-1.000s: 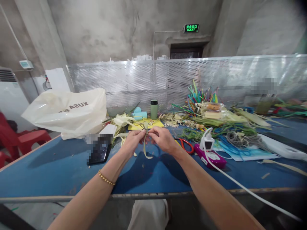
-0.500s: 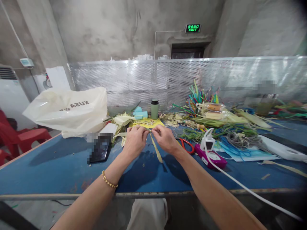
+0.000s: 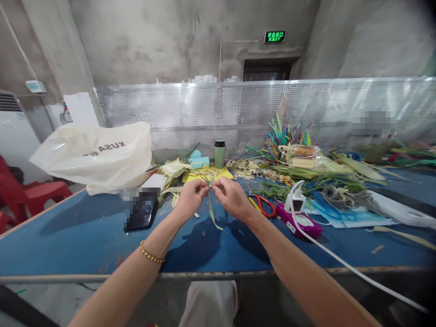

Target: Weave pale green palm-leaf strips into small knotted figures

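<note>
Over the middle of the blue table (image 3: 102,254), my left hand (image 3: 192,197) and my right hand (image 3: 231,195) face each other with their fingertips pinched. Between them is a thin, pale yellow-green strip of dried husk (image 3: 211,213), whose loose end dangles down toward the tabletop. Fingers partly cover its upper part, so how it is folded or tied there cannot be made out. Red-handled scissors (image 3: 267,206) lie just right of my right hand. Behind the hands is a yellow sheet (image 3: 223,173) with small pale scraps on it.
A black phone (image 3: 141,211) and a white plastic bag (image 3: 95,154) are on the left. At the back stands a green bottle (image 3: 220,154). To the right lie a purple power block (image 3: 301,222) with a white cable, green and grey cords (image 3: 335,197), and husk piles.
The strip's dangling end has swung left and now curves. My left hand has shifted slightly left, and my fingertips are tilted differently around the strip.
</note>
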`<state>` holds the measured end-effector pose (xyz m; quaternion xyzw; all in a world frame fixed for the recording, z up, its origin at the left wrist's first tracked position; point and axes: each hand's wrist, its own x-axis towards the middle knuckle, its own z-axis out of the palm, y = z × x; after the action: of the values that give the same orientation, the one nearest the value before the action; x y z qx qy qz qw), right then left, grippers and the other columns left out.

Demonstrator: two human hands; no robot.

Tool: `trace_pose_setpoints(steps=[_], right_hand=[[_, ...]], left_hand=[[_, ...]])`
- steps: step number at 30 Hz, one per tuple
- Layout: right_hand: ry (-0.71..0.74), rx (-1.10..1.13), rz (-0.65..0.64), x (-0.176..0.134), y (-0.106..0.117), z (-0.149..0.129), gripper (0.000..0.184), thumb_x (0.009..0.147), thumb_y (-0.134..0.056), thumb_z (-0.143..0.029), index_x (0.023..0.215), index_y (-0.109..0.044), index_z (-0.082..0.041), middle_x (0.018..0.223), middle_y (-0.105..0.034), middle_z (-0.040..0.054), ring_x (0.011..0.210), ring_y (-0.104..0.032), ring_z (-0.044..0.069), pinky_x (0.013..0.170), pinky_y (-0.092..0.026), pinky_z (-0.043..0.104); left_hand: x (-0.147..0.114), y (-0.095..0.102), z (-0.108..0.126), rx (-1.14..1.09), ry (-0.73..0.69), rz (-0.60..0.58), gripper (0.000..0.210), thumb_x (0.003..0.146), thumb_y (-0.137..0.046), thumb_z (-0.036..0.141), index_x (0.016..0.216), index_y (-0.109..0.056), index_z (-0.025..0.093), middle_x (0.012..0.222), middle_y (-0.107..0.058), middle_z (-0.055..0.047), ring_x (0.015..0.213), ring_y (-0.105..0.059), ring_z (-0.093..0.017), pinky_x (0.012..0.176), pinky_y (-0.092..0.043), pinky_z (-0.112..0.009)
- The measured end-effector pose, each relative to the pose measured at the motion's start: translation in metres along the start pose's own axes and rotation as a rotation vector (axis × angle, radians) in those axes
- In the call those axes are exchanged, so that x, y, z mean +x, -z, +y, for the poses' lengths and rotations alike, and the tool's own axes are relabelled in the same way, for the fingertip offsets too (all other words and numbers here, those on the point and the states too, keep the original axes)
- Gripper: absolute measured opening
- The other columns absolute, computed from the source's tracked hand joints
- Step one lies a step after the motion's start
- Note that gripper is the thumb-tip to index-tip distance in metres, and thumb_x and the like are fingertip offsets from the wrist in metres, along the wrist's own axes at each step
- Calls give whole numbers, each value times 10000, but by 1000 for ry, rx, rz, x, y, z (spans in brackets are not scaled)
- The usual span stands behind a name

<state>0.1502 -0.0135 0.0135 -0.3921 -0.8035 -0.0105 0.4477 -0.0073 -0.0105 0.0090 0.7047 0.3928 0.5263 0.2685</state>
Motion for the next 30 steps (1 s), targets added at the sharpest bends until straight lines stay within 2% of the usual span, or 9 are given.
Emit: trace_pose_setpoints(steps=[3,6,10,18,24,30], right_hand=[[11,18,-13,0,1,-1,88,839,-496,-190,826,-579,-168,803,-638,50,742,-581,155,697,-420,255],[-4,33,-10,0,3,-1,69,804,-530,-180,828,-594,-170,812,-649,46,753,-588,157,700,-425,253],[-9,61,9,0,6,-3,57,772,-563,-181,804,-609,-171,794,-657,38,739,-589,155,680,-422,247],[-25,171,-22,2,13,-6,52,791,-561,-201,769,-597,-172,682,-624,-1,628,-553,122,608,-393,229],[7,224,-39,4,17,-5,93,800,-594,-236,739,-591,-166,680,-602,-9,628,-528,109,610,-385,219],[-11,313,-46,4,17,-3,138,806,-600,-269,718,-572,-166,656,-572,-21,590,-482,93,564,-362,209]], left_hand=[[0,1,3,54,-44,59,182,680,-608,249,543,-515,175,506,-476,24,497,-380,-106,498,-260,-241],[0,1,6,51,-44,66,223,669,-613,252,500,-489,175,482,-404,38,495,-324,-102,495,-222,-245],[-2,0,6,0,-29,33,205,691,-604,279,529,-547,167,493,-382,38,504,-309,-102,493,-204,-247],[-6,2,15,-129,62,-1,183,697,-619,308,594,-632,158,487,-430,38,469,-297,-88,473,-217,-241],[-7,5,21,-82,10,-21,206,690,-636,324,567,-651,159,496,-445,23,493,-323,-99,481,-232,-246],[-7,7,20,-72,-6,-67,226,720,-607,329,574,-608,156,490,-388,34,489,-295,-91,473,-215,-240]])
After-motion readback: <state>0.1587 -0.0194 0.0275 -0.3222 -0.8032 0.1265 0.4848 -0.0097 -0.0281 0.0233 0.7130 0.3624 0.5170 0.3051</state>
